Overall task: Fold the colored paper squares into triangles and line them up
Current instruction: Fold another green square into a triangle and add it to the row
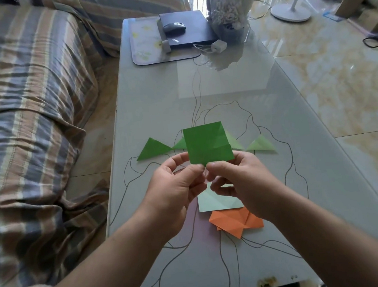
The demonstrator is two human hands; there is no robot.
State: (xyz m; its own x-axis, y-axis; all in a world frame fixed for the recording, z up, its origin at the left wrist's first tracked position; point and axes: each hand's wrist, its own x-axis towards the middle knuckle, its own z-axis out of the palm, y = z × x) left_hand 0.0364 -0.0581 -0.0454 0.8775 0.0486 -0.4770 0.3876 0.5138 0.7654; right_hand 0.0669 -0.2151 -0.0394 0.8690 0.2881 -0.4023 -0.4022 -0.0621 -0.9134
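Note:
I hold a dark green paper square (207, 143) upright above the table, creased, with its lower right strip folded up. My left hand (176, 189) and my right hand (234, 182) both pinch its bottom edge, fingertips almost touching. Behind it a row of folded triangles lies on the glass: a dark green triangle (153, 149) at the left, another dark green tip (180, 144) and a light green tip (234, 141) partly hidden by the square, and a light green triangle (261, 146) at the right. Under my hands lie a pale green sheet (217, 203) and orange papers (235, 223).
The glass table (201, 85) carries a mouse pad (144, 45), a black laptop (188, 28) with a mouse (174, 27), a white charger (218, 46) and a wrapped bouquet (229, 11) at its far end. A striped sofa (26, 99) runs along the left; a fan base (290, 10) stands on the floor.

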